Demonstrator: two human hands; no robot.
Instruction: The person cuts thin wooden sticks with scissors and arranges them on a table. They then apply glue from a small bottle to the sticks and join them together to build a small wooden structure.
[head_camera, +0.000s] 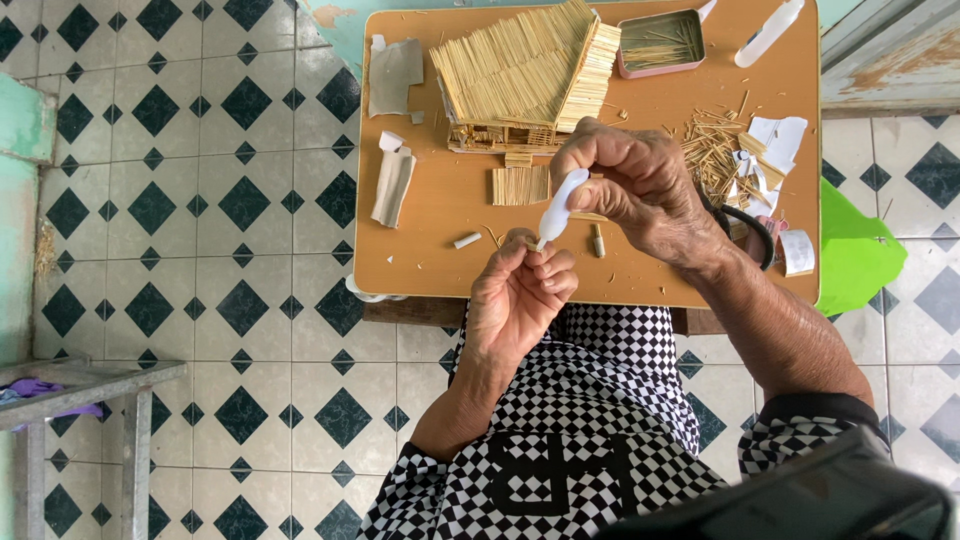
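**A:** What's in yr hands rn?

**B:** Right hand (640, 185) is clamped round a small white glue bottle (560, 208), nozzle pointing down-left at my left hand (520, 295). Left fingertips are pinched shut on smth tiny, prob. a thin stick, but it's too small to tell for sure. Hands are close together, bottle tip right at the left fingertips, just over the near edge of the small wooden table (440, 215).

**A:** How does the bottle handle?

**B:** Light, soft plastic I'd judge, so it gives when squeezed. Best held round the body w/ thumb & fingers, as I have it. Squeeze hard and too much comes out, I reckon. The bit in my left hand looks v. light & brittle; pinch it by one end, gently, or it could snap.

**A:** Rest of the table?

**B:** Stick-built model house (525, 80) at the far side, roof of packed straw-coloured sticks; looks fragile, wouldn't press on it. A flat panel of glued sticks (520, 185) lies just in front of it, beside my right hand. Pink tin of sticks (660, 45) further back, a second white bottle (768, 32) lying near it. Loose stick pile (712, 150) and paper scraps (775, 140) to the right, black-handled scissors (750, 232) partly under my wrist. Grey sandpaper pieces (392, 180) to the left. Tiled floor (200, 200) below.
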